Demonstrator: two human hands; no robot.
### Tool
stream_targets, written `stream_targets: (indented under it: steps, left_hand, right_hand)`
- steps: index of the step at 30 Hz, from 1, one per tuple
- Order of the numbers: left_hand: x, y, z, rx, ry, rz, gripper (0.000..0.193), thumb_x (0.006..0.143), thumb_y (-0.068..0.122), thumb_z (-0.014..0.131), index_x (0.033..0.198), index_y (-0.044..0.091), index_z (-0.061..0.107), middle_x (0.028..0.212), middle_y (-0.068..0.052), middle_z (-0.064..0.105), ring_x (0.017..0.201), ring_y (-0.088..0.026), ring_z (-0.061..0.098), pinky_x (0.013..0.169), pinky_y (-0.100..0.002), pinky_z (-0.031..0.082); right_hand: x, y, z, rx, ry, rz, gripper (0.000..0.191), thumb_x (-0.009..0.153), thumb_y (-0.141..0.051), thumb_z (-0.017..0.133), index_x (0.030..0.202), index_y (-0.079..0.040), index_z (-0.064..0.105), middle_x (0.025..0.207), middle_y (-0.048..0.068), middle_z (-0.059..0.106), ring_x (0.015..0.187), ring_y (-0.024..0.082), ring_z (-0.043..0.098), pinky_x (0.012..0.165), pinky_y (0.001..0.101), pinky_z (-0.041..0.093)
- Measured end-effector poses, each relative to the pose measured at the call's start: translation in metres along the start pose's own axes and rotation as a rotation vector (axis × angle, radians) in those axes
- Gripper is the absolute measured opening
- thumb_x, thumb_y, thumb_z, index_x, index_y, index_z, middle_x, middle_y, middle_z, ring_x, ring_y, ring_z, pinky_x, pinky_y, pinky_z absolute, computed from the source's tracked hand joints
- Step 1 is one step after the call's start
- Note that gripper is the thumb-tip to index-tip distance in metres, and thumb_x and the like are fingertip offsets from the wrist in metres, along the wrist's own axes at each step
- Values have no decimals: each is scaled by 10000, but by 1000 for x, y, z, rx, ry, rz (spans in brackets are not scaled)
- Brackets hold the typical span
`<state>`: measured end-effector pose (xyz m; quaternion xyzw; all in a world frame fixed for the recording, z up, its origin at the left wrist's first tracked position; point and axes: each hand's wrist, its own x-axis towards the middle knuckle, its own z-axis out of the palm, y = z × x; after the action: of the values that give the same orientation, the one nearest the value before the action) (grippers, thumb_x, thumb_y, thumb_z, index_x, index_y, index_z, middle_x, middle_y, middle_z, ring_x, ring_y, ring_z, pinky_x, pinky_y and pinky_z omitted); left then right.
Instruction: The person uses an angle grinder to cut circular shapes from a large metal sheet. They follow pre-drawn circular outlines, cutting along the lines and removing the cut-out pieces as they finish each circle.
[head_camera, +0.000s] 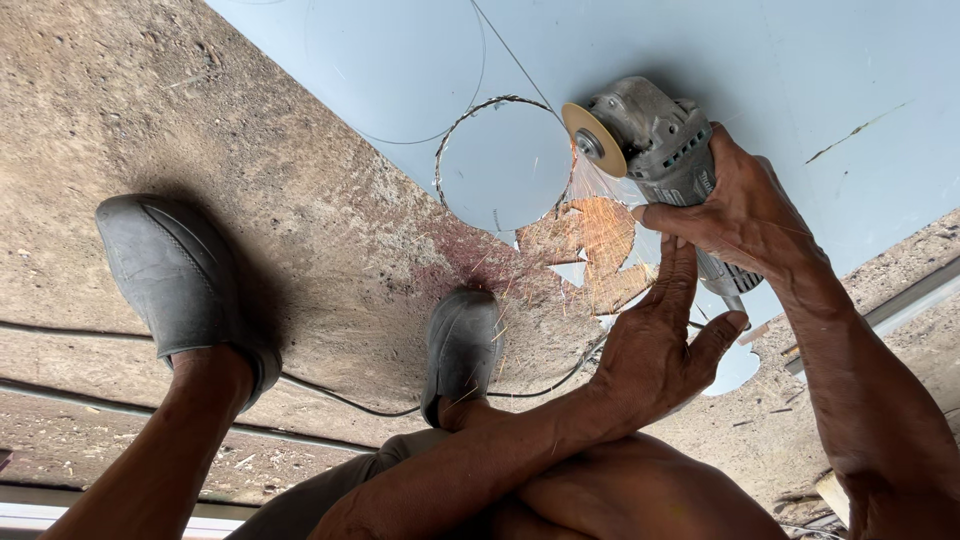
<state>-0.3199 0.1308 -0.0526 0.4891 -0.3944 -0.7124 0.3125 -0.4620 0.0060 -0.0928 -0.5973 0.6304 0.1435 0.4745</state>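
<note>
Right hand (745, 215): wrapped tight around body of grey angle grinder (660, 140), grip clenched on it; wrist and forearm ran out of frame at lower right.
Left hand (655, 345): open, fingers spread, fingertips (680, 265) touching the grinder from below; grip released, holding nothing.
Grinder: tilted over pale blue sheet (800, 60), yellow disc (594, 139) at edge of round cutout (503, 165); rear part hidden behind both hands.
Sparks (590, 250): spread downward from disc, blurred the ground under them.
Cut line: jagged around the circle, right side hard to make out behind disc.
Cable (340, 398): lay on dirt floor (250, 150), partly hidden by dark shoe (460, 350).
Other shoe (175, 280): well apart at left.
Legs: cut off at bottom edge.
</note>
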Motion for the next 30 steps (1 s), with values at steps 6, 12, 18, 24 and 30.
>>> stream_targets:
  steps: [6,12,18,24,30]
  left_hand:
    - [1,-1,1,-25,-15,-69,978,1008,439,559,1666,-89,64,1627,-438,291,810,-368,753,593,-397,620]
    - [3,0,-1,-15,-42,-40,960,1049,412,557,1650,-118,28,1641,-475,240,882,-400,747,601,-382,637]
    - [2,3,-2,-91,-39,-72,1014,991,448,527,1657,-123,20,1622,-461,269,767,-388,741,565,-400,603]
    - [4,-1,4,-30,-76,-92,951,1028,413,581,1642,-125,94,1641,-474,239,895,-403,747,655,-397,634]
    - [3,-2,7,-121,-49,-86,994,986,429,559,1641,-136,71,1624,-464,273,785,-361,755,634,-384,624]
  right_hand:
    - [2,-1,-2,-20,13,-33,955,696,-298,908,1424,83,422,1149,320,684,1022,411,731,911,507,620]
    - [0,-11,-7,8,4,7,918,686,-277,905,1407,68,452,1109,291,707,974,372,751,889,481,632]
    - [1,-14,-7,125,-7,37,907,706,-280,874,1428,53,435,1096,259,722,830,356,782,770,474,683]
    - [1,-1,-8,-7,-10,-39,917,712,-296,901,1409,79,439,1095,302,702,939,365,760,876,491,646]
    - [4,0,-10,-13,-15,-31,906,698,-278,904,1406,74,462,1108,298,715,980,382,756,919,493,619]
